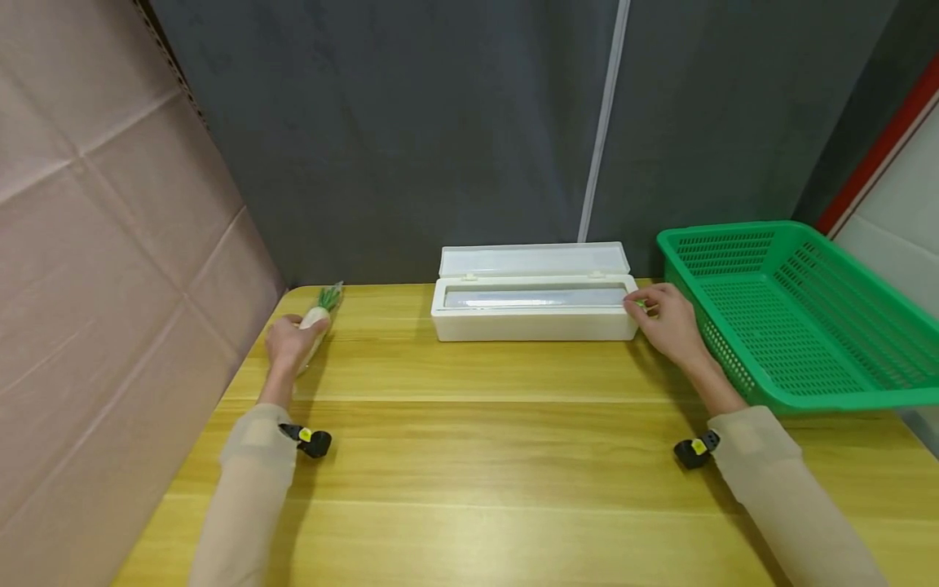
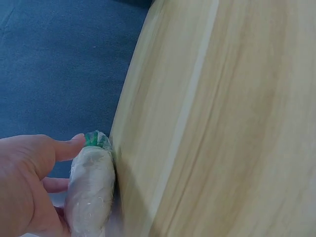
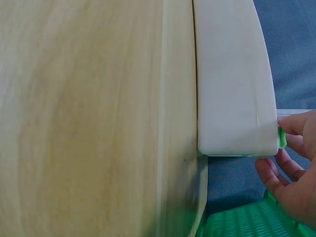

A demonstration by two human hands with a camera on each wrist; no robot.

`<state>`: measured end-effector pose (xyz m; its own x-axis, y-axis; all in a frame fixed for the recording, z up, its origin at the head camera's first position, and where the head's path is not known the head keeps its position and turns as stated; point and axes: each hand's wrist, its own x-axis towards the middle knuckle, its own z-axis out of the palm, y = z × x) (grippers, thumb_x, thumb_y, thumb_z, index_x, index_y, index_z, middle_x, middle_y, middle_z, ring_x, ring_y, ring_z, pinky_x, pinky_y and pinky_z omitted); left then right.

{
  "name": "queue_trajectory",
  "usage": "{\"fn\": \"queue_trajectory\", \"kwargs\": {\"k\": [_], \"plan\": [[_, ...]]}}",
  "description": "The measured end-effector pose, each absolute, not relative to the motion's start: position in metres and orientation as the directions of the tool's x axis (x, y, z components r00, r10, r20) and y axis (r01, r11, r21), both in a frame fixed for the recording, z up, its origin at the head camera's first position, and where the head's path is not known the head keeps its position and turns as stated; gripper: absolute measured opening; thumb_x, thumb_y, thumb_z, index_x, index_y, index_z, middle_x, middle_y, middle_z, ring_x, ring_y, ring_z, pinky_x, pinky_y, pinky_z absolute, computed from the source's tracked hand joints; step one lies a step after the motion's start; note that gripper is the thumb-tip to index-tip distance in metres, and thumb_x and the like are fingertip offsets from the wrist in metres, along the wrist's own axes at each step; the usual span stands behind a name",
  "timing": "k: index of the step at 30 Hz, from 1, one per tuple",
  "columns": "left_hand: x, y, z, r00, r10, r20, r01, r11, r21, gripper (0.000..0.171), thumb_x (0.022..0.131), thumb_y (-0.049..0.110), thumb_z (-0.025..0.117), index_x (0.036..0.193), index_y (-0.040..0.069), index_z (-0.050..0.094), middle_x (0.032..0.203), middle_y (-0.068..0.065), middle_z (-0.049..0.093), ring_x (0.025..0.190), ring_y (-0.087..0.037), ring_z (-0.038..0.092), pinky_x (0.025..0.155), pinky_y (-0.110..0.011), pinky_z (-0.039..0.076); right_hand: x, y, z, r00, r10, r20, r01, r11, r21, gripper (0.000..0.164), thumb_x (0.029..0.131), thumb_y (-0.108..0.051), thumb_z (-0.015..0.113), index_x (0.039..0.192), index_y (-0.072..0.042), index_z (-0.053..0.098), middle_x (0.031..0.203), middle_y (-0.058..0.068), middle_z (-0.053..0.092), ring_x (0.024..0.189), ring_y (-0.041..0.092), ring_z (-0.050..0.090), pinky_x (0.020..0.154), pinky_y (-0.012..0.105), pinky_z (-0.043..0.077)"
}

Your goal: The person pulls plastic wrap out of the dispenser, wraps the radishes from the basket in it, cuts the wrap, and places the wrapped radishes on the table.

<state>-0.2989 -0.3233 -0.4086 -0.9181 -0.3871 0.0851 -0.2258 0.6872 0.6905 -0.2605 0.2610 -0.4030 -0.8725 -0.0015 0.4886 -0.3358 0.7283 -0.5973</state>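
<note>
At the far left of the table, my left hand (image 1: 289, 336) grips a white radish (image 1: 315, 316) with green tops, wrapped in clear film. In the left wrist view the thumb lies near the green end of the wrapped radish (image 2: 91, 190), and part of the fingers is hidden behind it. A long white cling film dispenser (image 1: 534, 328) stands at the back middle with its clear lid (image 1: 531, 260) raised. My right hand (image 1: 666, 322) is at the dispenser's right end, where thumb and finger pinch a small green slider (image 3: 282, 138).
A green plastic basket (image 1: 795, 326) with slotted walls stands at the right, close beside my right hand. Behind the wooden table (image 1: 469, 465) hangs a dark grey curtain (image 1: 381, 139). Pinkish cloth (image 1: 110, 269) covers the left side.
</note>
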Motion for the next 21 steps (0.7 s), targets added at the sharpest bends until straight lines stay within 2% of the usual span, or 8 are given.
{"fn": "queue_trajectory", "kwargs": {"k": [8, 15, 21], "plan": [[-0.2978, -0.3254, -0.4043, -0.922, -0.381, 0.073, -0.219, 0.666, 0.713, 0.063, 0.097, 0.035, 0.066, 0.137, -0.012, 0.052, 0.137, -0.033, 0.047, 0.131, -0.050, 0.036, 0.109, -0.056, 0.031, -0.2611, 0.2620, -0.4016, -0.881, -0.018, 0.473, -0.332, 0.735, -0.591, 0.020, 0.098, -0.010, 0.066, 0.102, 0.009, 0.071, 0.111, 0.031, 0.058, 0.091, 0.045, 0.059, 0.080, 0.059, 0.051], [-0.2988, -0.3256, -0.4055, -0.909, -0.384, 0.164, -0.160, 0.682, 0.714, 0.055, 0.097, 0.029, 0.065, 0.133, -0.011, 0.056, 0.126, -0.033, 0.053, 0.124, -0.048, 0.042, 0.103, -0.056, 0.034, -0.2630, 0.2620, -0.3999, -0.893, -0.017, 0.449, -0.315, 0.736, -0.599, 0.021, 0.098, -0.012, 0.065, 0.104, 0.008, 0.071, 0.114, 0.031, 0.057, 0.094, 0.045, 0.058, 0.082, 0.059, 0.049], [-0.3016, -0.3162, -0.4041, -0.899, -0.338, 0.278, -0.056, 0.719, 0.693, 0.046, 0.097, 0.022, 0.065, 0.128, -0.010, 0.060, 0.122, -0.032, 0.056, 0.118, -0.045, 0.045, 0.101, -0.054, 0.036, -0.2644, 0.2618, -0.3980, -0.885, -0.022, 0.464, -0.329, 0.735, -0.592, 0.020, 0.097, -0.011, 0.066, 0.102, 0.008, 0.072, 0.112, 0.031, 0.059, 0.095, 0.044, 0.057, 0.082, 0.059, 0.049]]}}
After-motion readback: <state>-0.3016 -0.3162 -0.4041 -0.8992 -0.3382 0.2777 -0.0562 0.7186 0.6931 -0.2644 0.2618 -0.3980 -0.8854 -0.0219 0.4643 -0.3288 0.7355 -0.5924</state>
